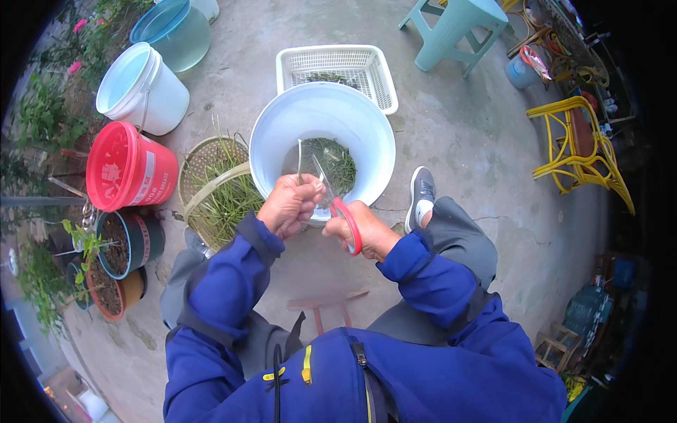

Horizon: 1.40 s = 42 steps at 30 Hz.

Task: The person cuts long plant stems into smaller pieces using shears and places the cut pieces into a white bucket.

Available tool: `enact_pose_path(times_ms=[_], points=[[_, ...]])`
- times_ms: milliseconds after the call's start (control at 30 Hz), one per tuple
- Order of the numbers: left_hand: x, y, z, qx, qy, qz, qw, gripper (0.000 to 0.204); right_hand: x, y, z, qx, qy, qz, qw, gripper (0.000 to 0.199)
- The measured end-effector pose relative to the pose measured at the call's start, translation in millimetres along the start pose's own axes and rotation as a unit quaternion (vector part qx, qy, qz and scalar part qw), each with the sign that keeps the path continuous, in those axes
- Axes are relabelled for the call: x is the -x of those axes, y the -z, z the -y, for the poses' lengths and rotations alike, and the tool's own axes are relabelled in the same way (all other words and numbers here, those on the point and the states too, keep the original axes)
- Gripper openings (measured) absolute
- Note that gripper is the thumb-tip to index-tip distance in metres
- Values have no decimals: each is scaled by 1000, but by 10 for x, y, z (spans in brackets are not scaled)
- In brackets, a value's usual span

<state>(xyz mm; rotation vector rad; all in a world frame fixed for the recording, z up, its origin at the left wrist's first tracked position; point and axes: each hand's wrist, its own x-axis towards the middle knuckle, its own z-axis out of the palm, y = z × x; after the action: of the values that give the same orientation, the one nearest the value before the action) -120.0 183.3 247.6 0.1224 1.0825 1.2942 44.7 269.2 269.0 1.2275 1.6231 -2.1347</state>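
My left hand (pixel 288 203) pinches a thin pale stalk (pixel 300 156) that sticks up between its fingers. Red-handled scissors (pixel 350 227) are gripped in my right hand (pixel 369 231), their blades pointing up and away, close to my left fingertips. Both hands are over the near rim of a large white bucket (pixel 380 144). Dark green cut bits (pixel 340 168) lie at the bottom of it. To the left, a woven basket (pixel 195 163) with an arched handle holds long green stalks (pixel 236 189). Whether the blades touch the stalk I cannot tell.
Behind the bucket sits a white slotted basket (pixel 383 77) with some dark greens inside. A red bucket (pixel 156 169), a white pail (pixel 169 106) and planters (pixel 149 243) line the left. A teal stool (pixel 457 28) and a yellow-framed chair (pixel 578 144) stand at right.
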Motion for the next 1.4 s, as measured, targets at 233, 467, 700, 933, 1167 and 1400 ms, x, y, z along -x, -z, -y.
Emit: enact_pose_path(times_ms=[233, 467, 700, 933, 1167, 1400], points=[[-6, 9, -44, -37, -11, -28, 999, 13, 98, 134, 157, -57, 24, -34, 998, 23], [-24, -102, -2, -131, -142, -117, 974, 15, 143, 198, 184, -10, 136, -61, 989, 24], [74, -191, -97, -160, -156, -135, 965, 18, 213, 206, 281, -8, 130, -65, 989, 24], [96, -281, -60, -166, -116, -142, 969, 13, 213, 109, 195, 152, 205, -87, 963, 37], [-40, -108, 142, -382, -221, -127, 888, 25, 190, 153, 214, 147, 190, -90, 966, 43], [59, -197, 3, -169, -58, -84, 980, 24, 234, 158, 254, 153, 160, -73, 972, 38]])
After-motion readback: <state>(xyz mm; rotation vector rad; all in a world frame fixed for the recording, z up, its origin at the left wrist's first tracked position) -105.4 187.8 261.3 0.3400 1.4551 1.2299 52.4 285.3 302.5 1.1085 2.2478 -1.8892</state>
